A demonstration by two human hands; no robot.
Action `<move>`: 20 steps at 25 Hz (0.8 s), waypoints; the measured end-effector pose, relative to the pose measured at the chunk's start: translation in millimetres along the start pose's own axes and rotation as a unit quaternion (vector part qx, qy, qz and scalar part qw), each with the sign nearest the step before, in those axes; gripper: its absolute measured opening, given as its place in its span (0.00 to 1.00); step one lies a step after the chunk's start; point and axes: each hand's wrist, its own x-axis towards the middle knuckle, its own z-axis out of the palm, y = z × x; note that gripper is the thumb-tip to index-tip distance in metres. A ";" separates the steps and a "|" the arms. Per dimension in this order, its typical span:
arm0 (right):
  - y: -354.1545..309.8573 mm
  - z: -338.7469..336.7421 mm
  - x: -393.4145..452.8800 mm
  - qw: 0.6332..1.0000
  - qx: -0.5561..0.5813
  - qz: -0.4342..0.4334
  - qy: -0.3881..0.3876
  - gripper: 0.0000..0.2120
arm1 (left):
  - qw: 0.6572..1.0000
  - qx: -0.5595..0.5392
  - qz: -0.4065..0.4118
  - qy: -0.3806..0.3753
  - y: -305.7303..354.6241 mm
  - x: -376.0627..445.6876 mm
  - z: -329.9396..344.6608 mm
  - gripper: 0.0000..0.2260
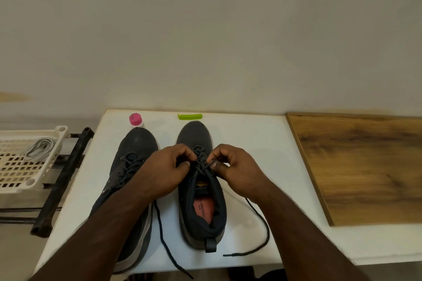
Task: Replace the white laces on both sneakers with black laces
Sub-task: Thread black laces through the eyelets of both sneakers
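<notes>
Pinching the black lace (257, 228) with both hands, you work over the right shoe (201, 189) on the white table (262, 143). Your left hand (166, 166) and right hand (237, 166) each grip it. The left shoe (127, 180) sits beside. White laces (40, 147) lie in the basket (20, 166).

A plain room in a home: a bare off-white wall (205, 29), a white table (262, 143) pushed against it, a wooden board (365, 166), a plastic basket (13, 180) on a dark metal rack (64, 178) (nothing looks commercial or industrial).
</notes>
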 end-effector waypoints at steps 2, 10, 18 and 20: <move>-0.8 -3.1 -0.3 1.000 0.006 0.004 0.007 0.07 | 1.000 -0.007 0.000 -0.011 -0.2 -1.4 -4.0 0.12; 0.4 -28.0 -5.7 0.991 -0.065 0.066 -0.093 0.03 | 0.992 0.117 0.025 -0.034 3.3 -7.1 -16.4 0.08; -3.3 -32.4 -8.3 0.983 -0.078 0.127 -0.104 0.06 | 0.982 0.178 -0.050 -0.044 -1.3 -5.1 -21.7 0.07; -11.2 -44.7 -10.8 0.983 0.078 0.145 -0.079 0.08 | 0.991 0.110 -0.079 -0.008 1.6 -7.1 -27.1 0.05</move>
